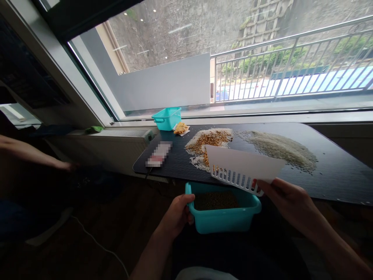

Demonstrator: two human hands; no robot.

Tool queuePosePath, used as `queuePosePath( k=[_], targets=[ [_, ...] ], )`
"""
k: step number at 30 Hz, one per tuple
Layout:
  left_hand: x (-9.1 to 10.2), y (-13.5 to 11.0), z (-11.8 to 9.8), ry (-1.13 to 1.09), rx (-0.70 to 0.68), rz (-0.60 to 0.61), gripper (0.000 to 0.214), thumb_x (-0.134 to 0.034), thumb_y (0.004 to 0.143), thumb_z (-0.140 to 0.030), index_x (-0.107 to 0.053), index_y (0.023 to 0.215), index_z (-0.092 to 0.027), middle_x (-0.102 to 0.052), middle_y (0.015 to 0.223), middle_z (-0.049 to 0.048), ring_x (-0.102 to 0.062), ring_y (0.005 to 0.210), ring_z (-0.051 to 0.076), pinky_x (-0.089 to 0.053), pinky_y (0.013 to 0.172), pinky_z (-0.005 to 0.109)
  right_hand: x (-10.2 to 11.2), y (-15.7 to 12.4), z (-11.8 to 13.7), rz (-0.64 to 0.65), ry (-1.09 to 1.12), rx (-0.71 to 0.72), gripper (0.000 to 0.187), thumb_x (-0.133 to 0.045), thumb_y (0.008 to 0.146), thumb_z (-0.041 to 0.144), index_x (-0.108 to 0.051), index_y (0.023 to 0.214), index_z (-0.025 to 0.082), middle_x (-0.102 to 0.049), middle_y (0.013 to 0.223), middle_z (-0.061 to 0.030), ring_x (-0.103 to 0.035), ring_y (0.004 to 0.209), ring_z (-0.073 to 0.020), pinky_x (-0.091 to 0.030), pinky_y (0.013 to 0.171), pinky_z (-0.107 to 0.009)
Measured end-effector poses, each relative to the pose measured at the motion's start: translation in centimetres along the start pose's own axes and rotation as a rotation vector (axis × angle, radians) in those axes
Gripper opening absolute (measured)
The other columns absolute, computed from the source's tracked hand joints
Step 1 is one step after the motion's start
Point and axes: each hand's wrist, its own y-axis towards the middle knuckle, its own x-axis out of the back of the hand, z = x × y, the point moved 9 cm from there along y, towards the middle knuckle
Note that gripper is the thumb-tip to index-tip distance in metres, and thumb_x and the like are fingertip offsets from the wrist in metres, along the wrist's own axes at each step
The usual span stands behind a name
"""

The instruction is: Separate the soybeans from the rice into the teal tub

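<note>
Gripping a teal tub (224,222) of brown grains by its end was the left hand (178,212); pinching a white slotted piece (244,163) by its corner, the right hand (288,196). Tub: between both hands, by the table (346,175) edge. Ahead of them: mixed grain heap (208,140). Step, seemingly: separating grain. Next move called for, I judged: a steady tub.

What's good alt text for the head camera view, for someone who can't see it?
A person's left hand holds a teal bin of dark grainy contents, while the right hand holds a white slotted piece by a dark table. On the table lie a yellow-and-white pile and a pale pile, beside a window.
</note>
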Motion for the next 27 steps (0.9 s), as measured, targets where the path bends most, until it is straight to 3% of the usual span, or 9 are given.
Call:
queuePosePath(
  k=[5,11,15,22,27],
  targets=[
    [0.2,0.0,0.0,0.001,-0.001,-0.006,0.041,-0.075,0.062,-0.045,-0.046,0.052,-0.019,-0.041,0.039,-0.0065,-0.04,0.034,0.008,-0.031,0.035,0.02,2.8,0.3,-1.2,-0.163,-0.074,-0.055,0.037,-0.065,0.057,0.055,-0.074,0.069,0.021,-0.073,0.067,-0.0038,-0.067,0.07,-0.025,-0.053,0.065,-0.032],
    [0.1,0.0,0.1,-0.001,0.005,-0.003,0.04,-0.075,0.065,-0.044,-0.045,0.053,-0.019,-0.04,0.042,-0.0072,-0.041,0.034,0.008,-0.032,0.035,0.02,5.2,0.2,-1.1,-0.252,-0.176,-0.027,0.031,-0.062,0.064,0.053,-0.072,0.07,0.023,-0.073,0.068,-0.003,-0.068,0.072,-0.0257,-0.051,0.066,-0.033],
    [0.0,0.1,0.3,-0.003,0.013,0.008,0.039,-0.074,0.065,-0.043,-0.045,0.054,-0.019,-0.041,0.043,-0.0071,-0.043,0.035,0.008,-0.032,0.036,0.02,5.1,0.6,-0.9,-0.224,-0.187,-0.029,0.029,-0.064,0.069,0.049,-0.072,0.074,0.022,-0.073,0.071,-0.0048,-0.068,0.075,-0.0248,-0.05,0.069,-0.031],
    [-0.4,0.1,0.5,0.025,0.006,0.005,0.04,-0.074,0.064,-0.045,-0.046,0.053,-0.019,-0.042,0.04,-0.0063,-0.041,0.034,0.008,-0.032,0.036,0.021,3.1,1.2,-0.9,-0.124,-0.121,0.04,0.034,-0.065,0.069,0.053,-0.072,0.071,0.02,-0.072,0.068,-0.0051,-0.065,0.068,-0.0225,-0.05,0.063,-0.03],
    [-0.7,0.1,0.5,0.029,0.02,-0.01,0.042,-0.075,0.059,-0.047,-0.045,0.052,-0.019,-0.04,0.038,-0.007,-0.039,0.033,0.008,-0.031,0.035,0.021,4.9,-0.4,-0.5,-0.233,-0.207,0.013,0.035,-0.063,0.07,0.054,-0.072,0.072,0.021,-0.072,0.069,-0.0043,-0.066,0.068,-0.0225,-0.048,0.058,-0.029]
  ],
)
